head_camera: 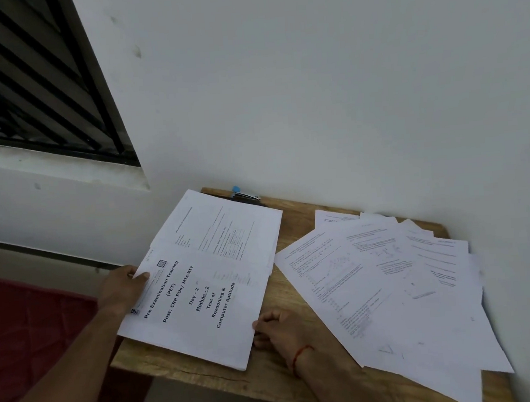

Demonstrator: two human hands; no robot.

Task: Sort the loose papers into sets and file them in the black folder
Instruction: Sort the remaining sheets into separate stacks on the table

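Wooden table (271, 374), left hand (123, 288) and right hand (277, 330) gripping paper stack (200, 285) edges, loose sheets (391, 286) beside.

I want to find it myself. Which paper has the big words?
Look at the wooden table. On its left side, the left hand and right hand hold a stack; its top sheet is yours. Only it has bold, large print; the fanned papers beside it carry small text.

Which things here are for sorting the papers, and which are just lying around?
For the job: paper stack, its edge held by the left hand, the right hand at its corner; fanned loose papers.

Just lying about: stapler, untouched; red cloth on the floor; barred window.
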